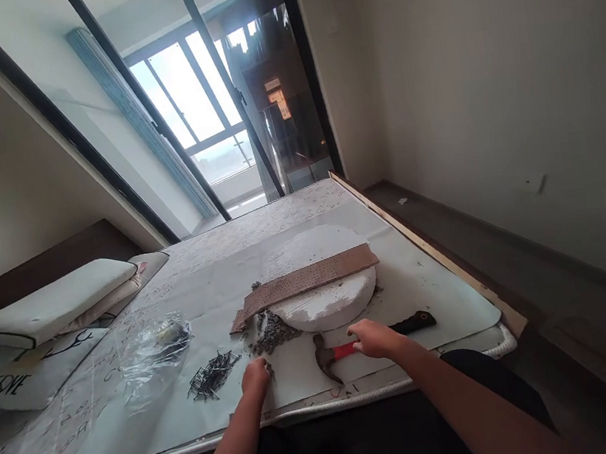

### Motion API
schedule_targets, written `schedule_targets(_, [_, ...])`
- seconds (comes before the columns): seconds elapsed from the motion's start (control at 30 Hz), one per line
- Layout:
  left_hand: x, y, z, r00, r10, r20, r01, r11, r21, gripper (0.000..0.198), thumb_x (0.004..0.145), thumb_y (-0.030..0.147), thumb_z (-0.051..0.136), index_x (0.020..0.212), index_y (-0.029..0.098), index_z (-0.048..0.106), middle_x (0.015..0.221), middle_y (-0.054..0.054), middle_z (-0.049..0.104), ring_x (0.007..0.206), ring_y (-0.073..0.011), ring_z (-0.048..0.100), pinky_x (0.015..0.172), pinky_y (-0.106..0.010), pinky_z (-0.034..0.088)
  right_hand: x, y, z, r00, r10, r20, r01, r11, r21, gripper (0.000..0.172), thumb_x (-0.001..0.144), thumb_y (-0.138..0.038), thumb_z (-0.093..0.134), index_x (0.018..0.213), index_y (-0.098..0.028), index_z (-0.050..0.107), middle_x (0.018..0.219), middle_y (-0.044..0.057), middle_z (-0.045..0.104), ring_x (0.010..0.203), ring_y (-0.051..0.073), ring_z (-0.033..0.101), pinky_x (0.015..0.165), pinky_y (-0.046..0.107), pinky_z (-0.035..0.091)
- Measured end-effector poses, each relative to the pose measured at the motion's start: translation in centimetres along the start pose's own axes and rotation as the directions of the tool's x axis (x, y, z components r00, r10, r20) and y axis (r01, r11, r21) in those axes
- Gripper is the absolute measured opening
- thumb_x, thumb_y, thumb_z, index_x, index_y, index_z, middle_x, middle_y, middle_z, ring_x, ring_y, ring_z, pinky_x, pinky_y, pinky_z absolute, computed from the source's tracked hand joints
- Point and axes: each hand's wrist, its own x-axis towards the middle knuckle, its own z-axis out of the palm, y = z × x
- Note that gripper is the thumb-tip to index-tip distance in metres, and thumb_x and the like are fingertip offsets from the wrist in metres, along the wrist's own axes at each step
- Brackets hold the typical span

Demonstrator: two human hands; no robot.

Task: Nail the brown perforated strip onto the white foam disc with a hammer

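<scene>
Hammer (pixel 343 351) lies near the bed's (pixel 216 242) edge, our right hand (pixel 376 339) wrapped round it; our left hand (pixel 255 379) looks curled beside the nails (pixel 212 376), but we can't tell if it's gripping any.

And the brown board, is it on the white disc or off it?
On: the board lies across the disc, which shows along both its long sides.
</scene>
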Motion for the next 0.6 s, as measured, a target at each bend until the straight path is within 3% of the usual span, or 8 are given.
schedule_targets(0.2, [0.1, -0.8, 0.8, 0.999, -0.028, -0.015, 0.027, 0.999, -0.045, 0.034, 0.076, 0.012, 0.046, 0.102, 0.019, 0.066, 0.110, -0.011, 0.066, 0.099, -0.0194, 0.060, 0.073, -0.023, 0.039, 0.5, 2.7, 0.5, 0.996, 0.080, 0.045, -0.075, 0.992, -0.101, 0.029, 0.075, -0.013, 0.054, 0.102, -0.014, 0.063, 0.106, 0.013, 0.062, 0.099, 0.025, 0.057, 0.076, 0.028, 0.039])
schedule_targets(0.37, [0.1, -1.2, 0.9, 0.999, -0.025, -0.041, 0.022, 0.996, -0.086, 0.030, 0.075, 0.012, 0.047, 0.095, 0.018, 0.068, 0.106, -0.010, 0.068, 0.098, -0.0184, 0.060, 0.073, -0.022, 0.038, 0.3, 3.2, 1.9, 0.983, 0.177, 0.037, -0.163, 0.956, -0.245, 0.031, 0.070, -0.006, 0.056, 0.101, -0.010, 0.063, 0.104, 0.019, 0.060, 0.099, 0.030, 0.057, 0.078, 0.034, 0.041])
schedule_targets(0.6, [0.1, -1.3, 0.9, 0.999, -0.040, -0.032, 0.036, 0.990, -0.133, 0.021, 0.073, 0.019, 0.050, 0.084, 0.018, 0.067, 0.098, -0.010, 0.069, 0.091, -0.0215, 0.062, 0.066, -0.024, 0.039, 0.7, 3.8, 3.2, 0.990, 0.137, -0.023, -0.135, 0.916, -0.376, 0.048, 0.068, -0.006, 0.057, 0.116, -0.008, 0.055, 0.117, 0.021, 0.053, 0.110, 0.033, 0.049, 0.089, 0.041, 0.038])
